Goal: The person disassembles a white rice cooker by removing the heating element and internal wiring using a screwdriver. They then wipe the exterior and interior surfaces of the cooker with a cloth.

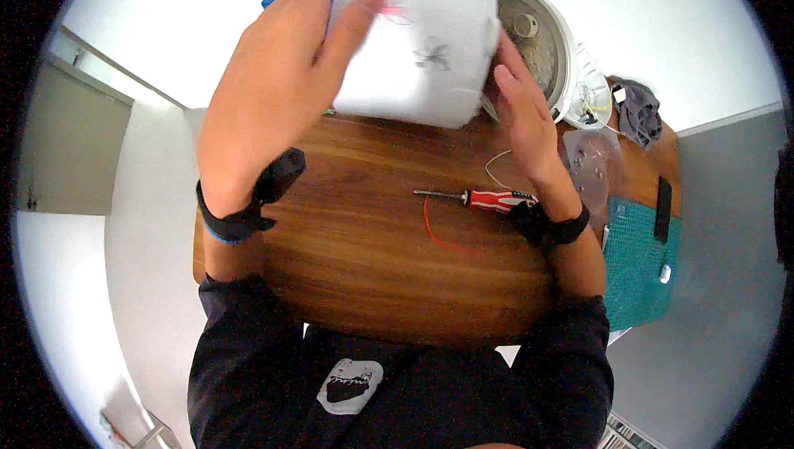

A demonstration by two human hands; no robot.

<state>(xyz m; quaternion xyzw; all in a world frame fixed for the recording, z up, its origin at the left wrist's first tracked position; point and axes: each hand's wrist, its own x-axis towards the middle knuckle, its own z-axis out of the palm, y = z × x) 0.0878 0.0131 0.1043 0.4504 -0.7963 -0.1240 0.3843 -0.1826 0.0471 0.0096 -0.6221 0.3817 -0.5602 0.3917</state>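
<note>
A white, rounded appliance housing (418, 77) with printed flowers is tilted up above the far side of the wooden table. My left hand (281, 60) grips its left side, the thumb lying over the front face. On the opposite side my right hand (528, 114) presses the housing's edge with its fingers, some of them hidden behind it. Just beyond the right hand is a round white part (538, 44) with a grey, dirty-looking inside. Below the hands a red and white screwdriver (488, 199) lies on the table, its handle end partly covered by my right wristband.
A thin red wire (432, 230) curls near the screwdriver on the wooden table (364, 267). To the right are a clear tray (591, 164) with small screws, a white bowl-like part (589, 89) holding wires, a grey cloth (637, 114), a teal mat (641, 275) and a black bar (662, 209).
</note>
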